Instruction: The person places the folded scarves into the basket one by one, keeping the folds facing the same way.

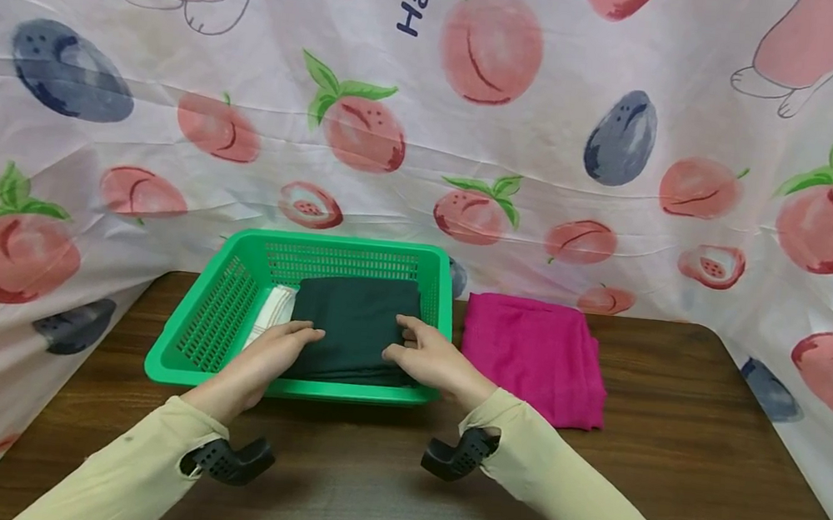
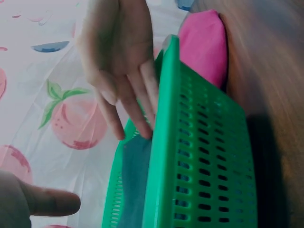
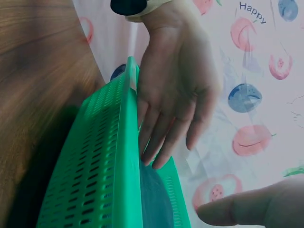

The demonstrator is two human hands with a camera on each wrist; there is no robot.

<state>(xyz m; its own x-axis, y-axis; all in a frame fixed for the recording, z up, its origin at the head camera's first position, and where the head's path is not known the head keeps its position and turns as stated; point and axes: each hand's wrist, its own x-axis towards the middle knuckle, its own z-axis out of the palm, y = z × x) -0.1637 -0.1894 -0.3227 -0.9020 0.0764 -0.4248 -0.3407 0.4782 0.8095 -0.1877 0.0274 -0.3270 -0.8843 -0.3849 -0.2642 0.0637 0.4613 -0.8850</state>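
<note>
A folded dark green cloth (image 1: 359, 313) lies flat in the right part of a green plastic basket (image 1: 180, 369). My left hand (image 1: 273, 357) reaches over the basket's front rim, its relaxed fingers at the cloth's left side. Opposite it, my right hand (image 1: 435, 359) has its fingers over the cloth's right side, the palm facing left. Neither hand grips anything. In the left wrist view the right hand's fingers (image 2: 137, 102) dip behind the rim, and the right wrist view has the left hand's fingers (image 3: 164, 133) similarly extended. A white cloth (image 1: 272, 313) shows beside the dark one.
Right of the basket, a folded magenta cloth (image 1: 531, 359) lies on the brown wooden table (image 1: 667, 468). A fruit-print curtain (image 1: 407, 200) hangs behind the table and along its sides. Black wrist devices (image 1: 235, 462) hang below both cuffs.
</note>
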